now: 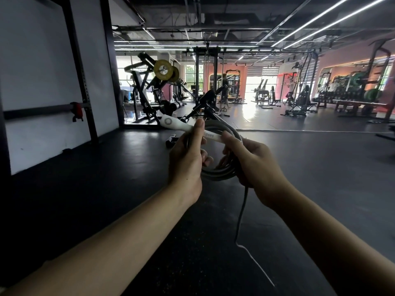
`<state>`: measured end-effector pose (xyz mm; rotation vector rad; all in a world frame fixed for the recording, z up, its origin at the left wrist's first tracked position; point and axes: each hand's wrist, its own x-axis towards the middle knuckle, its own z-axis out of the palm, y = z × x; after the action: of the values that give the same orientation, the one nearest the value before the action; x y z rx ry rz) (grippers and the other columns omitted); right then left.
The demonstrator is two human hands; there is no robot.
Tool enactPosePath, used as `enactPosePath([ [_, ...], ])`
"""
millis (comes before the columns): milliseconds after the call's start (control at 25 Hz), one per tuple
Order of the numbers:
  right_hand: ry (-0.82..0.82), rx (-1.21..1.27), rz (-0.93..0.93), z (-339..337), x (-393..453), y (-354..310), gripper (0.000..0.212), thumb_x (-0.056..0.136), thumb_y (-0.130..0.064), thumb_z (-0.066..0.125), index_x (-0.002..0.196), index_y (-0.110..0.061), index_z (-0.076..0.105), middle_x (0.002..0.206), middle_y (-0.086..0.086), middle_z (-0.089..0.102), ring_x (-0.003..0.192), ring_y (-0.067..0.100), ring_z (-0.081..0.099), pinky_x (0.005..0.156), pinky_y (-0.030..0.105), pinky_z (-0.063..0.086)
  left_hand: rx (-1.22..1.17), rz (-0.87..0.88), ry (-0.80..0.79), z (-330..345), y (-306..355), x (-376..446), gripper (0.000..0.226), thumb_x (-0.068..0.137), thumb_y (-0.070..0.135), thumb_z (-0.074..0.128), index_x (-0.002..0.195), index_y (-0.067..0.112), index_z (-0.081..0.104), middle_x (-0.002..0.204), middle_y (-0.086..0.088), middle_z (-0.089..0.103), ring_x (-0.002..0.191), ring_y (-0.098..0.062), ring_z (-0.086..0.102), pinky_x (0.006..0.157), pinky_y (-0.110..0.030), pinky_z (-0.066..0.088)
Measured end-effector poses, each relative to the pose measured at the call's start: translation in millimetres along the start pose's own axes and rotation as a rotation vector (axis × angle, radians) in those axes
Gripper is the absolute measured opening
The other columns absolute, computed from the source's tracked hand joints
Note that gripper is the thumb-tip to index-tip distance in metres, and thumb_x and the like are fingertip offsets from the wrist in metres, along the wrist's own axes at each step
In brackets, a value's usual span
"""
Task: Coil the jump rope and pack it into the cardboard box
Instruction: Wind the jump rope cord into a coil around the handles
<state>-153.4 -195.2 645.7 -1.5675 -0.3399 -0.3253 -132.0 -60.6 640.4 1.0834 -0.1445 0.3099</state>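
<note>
I hold a jump rope in both hands at chest height. Its white handle (177, 124) points up to the left and carries a ring mark and the word "Sport". My left hand (188, 159) grips the handle and the left side of the grey rope coil (222, 174). My right hand (254, 167) clasps the coil's right side with its thumb on the handle. A loose length of rope (241, 218) hangs from under my right hand down to the floor. No cardboard box is in view.
Dark rubber gym floor (106, 189) lies all around. A small dark object (172, 140) sits on the floor behind my hands. A black rack with a red hook (76, 110) stands by the white wall on the left. Weight machines (154, 90) fill the background.
</note>
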Motion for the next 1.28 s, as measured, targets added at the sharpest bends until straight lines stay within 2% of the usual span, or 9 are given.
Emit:
enactPosePath([
  [160, -0.062, 0.084, 0.036, -3.6, 1.8, 4.4, 0.032, 0.096, -0.038, 0.064, 0.08, -0.011, 0.066, 0.067, 0.01, 0.068, 0.033, 0.006, 0.036, 0.035, 0.018, 0.023, 0.17, -0.057, -0.111, -11.2, 4.5, 4.3, 0.028, 0.09, 0.047, 0.072, 0.091, 0.019, 0.072, 0.073, 0.007, 0.064, 0.066, -0.012, 0.057, 0.07, -0.031, 0.048],
  [240, -0.087, 0.013, 0.0, -6.5, 3.0, 5.4, 0.033, 0.097, -0.037, 0.062, 0.074, -0.014, 0.064, 0.065, 0.01, 0.067, 0.034, 0.007, 0.034, 0.036, 0.018, 0.024, 0.278, -0.056, -0.157, -21.2, 7.0, 7.4, 0.032, 0.087, 0.05, 0.074, 0.103, 0.022, 0.074, 0.097, 0.003, 0.078, 0.093, -0.02, 0.071, 0.089, -0.038, 0.053],
  [440, -0.244, -0.294, -0.021, -23.4, 9.9, -11.2, 0.029, 0.096, -0.039, 0.064, 0.074, -0.02, 0.066, 0.06, 0.004, 0.066, 0.041, 0.011, 0.04, 0.037, 0.021, 0.027, 0.511, 0.253, -0.002, -44.7, 36.3, 22.8, 0.108, 0.069, 0.054, 0.085, 0.155, 0.034, 0.023, 0.149, 0.003, 0.049, 0.131, -0.016, 0.049, 0.091, -0.031, 0.044],
  [520, -0.351, -0.469, -0.06, -25.2, 14.2, -17.9, 0.028, 0.096, -0.039, 0.065, 0.079, -0.018, 0.069, 0.062, 0.004, 0.07, 0.045, 0.013, 0.045, 0.04, 0.021, 0.032, 0.842, 0.407, -0.374, -45.8, 52.1, 34.0, 0.106, 0.063, 0.059, 0.085, 0.153, 0.036, 0.033, 0.144, 0.012, 0.056, 0.133, -0.01, 0.052, 0.103, -0.033, 0.044],
  [600, -0.451, -0.592, -0.106, -25.0, 17.6, -24.7, 0.026, 0.096, -0.038, 0.064, 0.087, -0.015, 0.072, 0.064, 0.005, 0.073, 0.045, 0.011, 0.047, 0.043, 0.021, 0.034, 1.052, 0.254, -0.721, -36.1, 64.8, 35.3, 0.092, 0.062, 0.051, 0.089, 0.143, 0.032, 0.049, 0.127, 0.011, 0.071, 0.124, -0.01, 0.064, 0.109, -0.043, 0.047],
  [680, -0.496, -0.621, -0.115, -27.3, 19.3, -32.9, 0.025, 0.097, -0.037, 0.063, 0.089, -0.016, 0.073, 0.064, 0.004, 0.072, 0.044, 0.007, 0.047, 0.043, 0.017, 0.034, 1.089, 0.095, -0.82, -28.9, 66.5, 34.3, 0.07, 0.066, 0.037, 0.09, 0.129, 0.022, 0.062, 0.111, 0.007, 0.077, 0.11, -0.013, 0.071, 0.104, -0.045, 0.053],
  [920, -0.535, -0.663, -0.102, -37.5, 18.1, -40.6, 0.044, 0.093, -0.045, 0.064, 0.088, -0.002, 0.072, 0.054, 0.006, 0.051, 0.04, 0.004, 0.036, 0.04, 0.015, 0.029, 1.018, 0.044, -0.876, -23.0, 43.3, 20.7, 0.02, 0.086, 0.025, 0.08, 0.095, 0.013, 0.068, 0.07, 0.013, 0.075, 0.067, -0.007, 0.074, 0.063, -0.02, 0.057],
  [1080, -0.436, -0.531, -0.124, -58.5, 24.2, -48.1, 0.052, 0.091, -0.057, 0.054, 0.086, -0.008, 0.072, 0.048, -0.005, 0.048, 0.043, 0.017, 0.031, 0.045, 0.026, 0.027, 0.899, 0.134, -0.801, -21.3, 51.0, 11.2, 0.009, 0.091, 0.025, 0.073, 0.092, 0.019, 0.067, 0.059, 0.012, 0.069, 0.062, -0.011, 0.072, 0.065, -0.024, 0.057],
  [1280, -0.246, -0.353, -0.104, -65.4, 23.9, -24.6, 0.081, 0.092, -0.075, 0.03, 0.113, -0.008, 0.07, 0.103, 0.01, 0.078, 0.05, 0.018, 0.048, 0.052, 0.034, 0.04, 0.4, 0.205, -0.367, -6.7, 35.9, 7.4, 0.034, 0.096, 0.035, 0.065, 0.067, 0.02, 0.056, 0.052, 0.011, 0.052, 0.058, -0.006, 0.059, 0.071, -0.027, 0.044],
])
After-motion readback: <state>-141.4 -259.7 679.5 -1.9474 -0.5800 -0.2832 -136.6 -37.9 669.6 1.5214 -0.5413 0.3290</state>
